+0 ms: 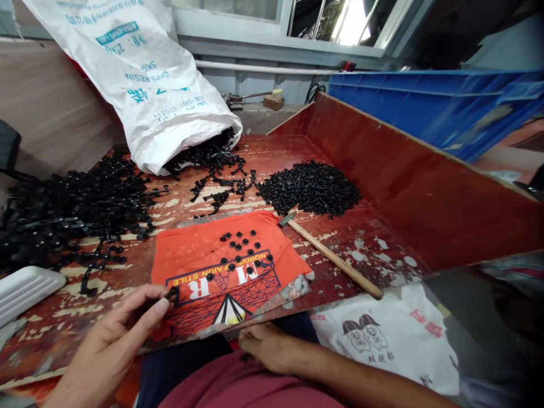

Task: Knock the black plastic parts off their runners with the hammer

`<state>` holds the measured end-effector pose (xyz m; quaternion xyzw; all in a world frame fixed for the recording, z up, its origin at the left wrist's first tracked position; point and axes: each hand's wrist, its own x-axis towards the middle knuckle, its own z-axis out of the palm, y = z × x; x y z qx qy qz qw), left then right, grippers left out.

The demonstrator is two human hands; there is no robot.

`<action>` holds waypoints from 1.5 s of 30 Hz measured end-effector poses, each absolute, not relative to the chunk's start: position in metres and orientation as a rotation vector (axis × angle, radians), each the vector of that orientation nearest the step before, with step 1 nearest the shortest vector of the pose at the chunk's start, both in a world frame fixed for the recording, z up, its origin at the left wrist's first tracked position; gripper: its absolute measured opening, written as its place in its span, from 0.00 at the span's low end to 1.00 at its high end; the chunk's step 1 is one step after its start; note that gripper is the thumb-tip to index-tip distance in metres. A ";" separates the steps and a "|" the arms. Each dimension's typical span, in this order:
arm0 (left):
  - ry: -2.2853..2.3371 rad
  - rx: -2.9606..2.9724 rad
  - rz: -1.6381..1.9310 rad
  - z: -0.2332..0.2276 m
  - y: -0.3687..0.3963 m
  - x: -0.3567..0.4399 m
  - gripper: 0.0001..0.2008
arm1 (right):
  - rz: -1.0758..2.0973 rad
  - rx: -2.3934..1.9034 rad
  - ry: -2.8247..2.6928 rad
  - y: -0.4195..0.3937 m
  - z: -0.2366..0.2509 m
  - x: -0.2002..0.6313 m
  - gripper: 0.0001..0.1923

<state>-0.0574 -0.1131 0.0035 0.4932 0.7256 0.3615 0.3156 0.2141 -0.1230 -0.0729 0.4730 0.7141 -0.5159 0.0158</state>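
My left hand point(127, 323) is over the near left corner of an orange printed cloth point(178, 252). Thumb and forefinger pinch a small black plastic part point(173, 293). Several small black round caps point(238, 247) lie apart on the cloth. Below the table's front edge, close to my lap, my right hand point(266, 345) has its fingers curled; whatever it may hold is hidden. Behind the cloth rises a heap of loose black caps point(310, 188). A tool with a wooden handle point(335, 258) rests to the right of the cloth.
A tangled pile of black plastic pieces point(76, 207) covers the table's left side. More spill from a white resin sack point(178, 107). A wooden side board point(403, 187) borders the right, with a blue crate point(425, 102) beyond. A white plastic bag point(391, 334) lies below the table edge.
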 end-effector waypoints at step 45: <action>1.615 1.534 0.758 0.028 -0.083 -0.048 0.14 | -0.338 1.632 3.177 -0.069 0.030 0.196 0.07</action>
